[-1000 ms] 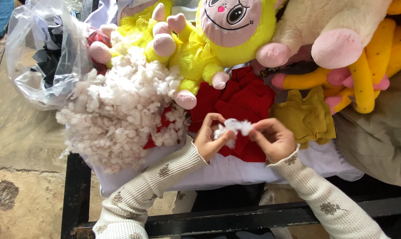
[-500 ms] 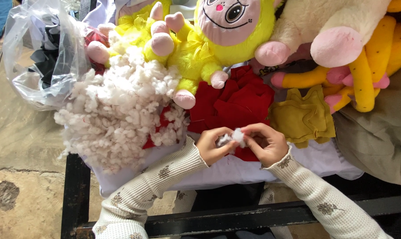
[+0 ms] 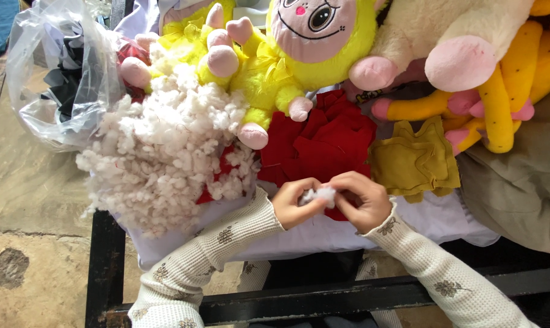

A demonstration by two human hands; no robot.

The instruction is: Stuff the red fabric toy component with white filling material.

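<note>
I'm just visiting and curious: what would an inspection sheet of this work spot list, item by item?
Surface: white cloth spread over a black metal frame.
Job's things: small tuft of white stuffing pinched between both hands; big heap of white stuffing at the left; red fabric pieces; mustard fabric pieces.
Clutter: yellow plush doll, cream plush toy, orange plush toy, clear plastic bag holding dark scraps.
Grippers: left hand and right hand are both closed on the tuft.
Cables: nothing seen.
Surroundings: bare concrete floor.
</note>
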